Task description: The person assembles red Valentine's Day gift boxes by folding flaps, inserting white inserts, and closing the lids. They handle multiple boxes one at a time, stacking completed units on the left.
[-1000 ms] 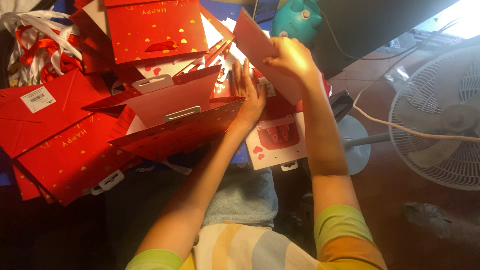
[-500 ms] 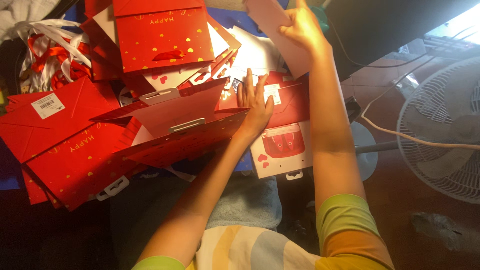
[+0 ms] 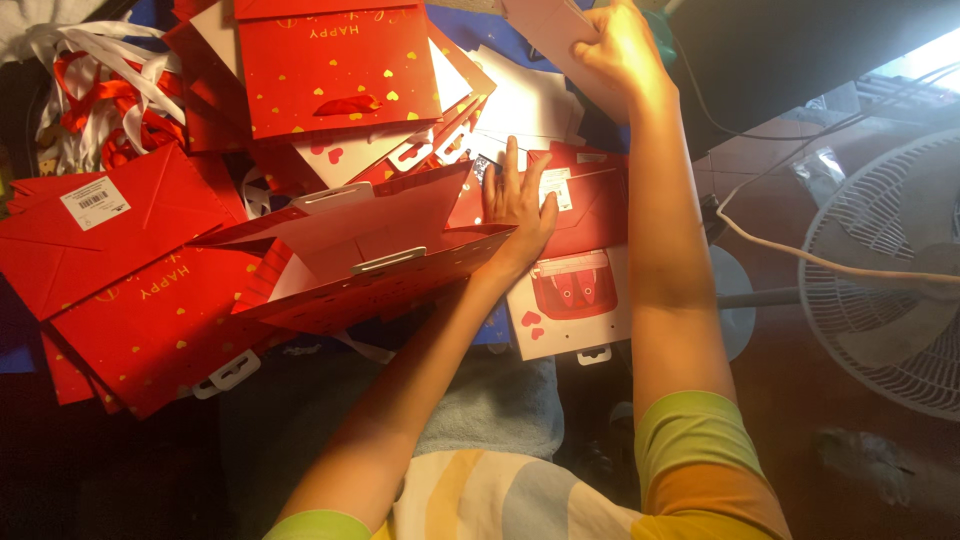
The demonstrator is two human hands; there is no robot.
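Pressing flat with spread fingers, the left hand [image 3: 517, 205] rested on a folded red bag [image 3: 585, 210] just right of the open bag [image 3: 375, 255], gripping nothing. That open bag, red outside and pale inside, lay on its side in the middle of the heap with its mouth facing up-left; whether anything lay inside it could not be told. A white handle tab [image 3: 388, 260] showed on its near lip and another on its far lip.

Up and to the right of the open bag, the right hand [image 3: 622, 45] was closed around the edge of a pale card [image 3: 545, 25], fingers curled over it at the top of the view.

Above the open bag lay one flat red bag with gold hearts [image 3: 335, 70]. Left of the open bag sat a red envelope [image 3: 110, 235] bearing a white label, and below that another flat gold-heart bag [image 3: 160, 325]. How many more red bags were stacked beneath could not be counted. A tangle of red and white ribbons [image 3: 100, 90] lay far up-left of the open bag.

Right of the open bag, under the left wrist, was one white card with a red picture [image 3: 572, 300]. Well to the right of it stood one white fan [image 3: 890, 280], with a pale cord [image 3: 790, 255] crossing toward it.
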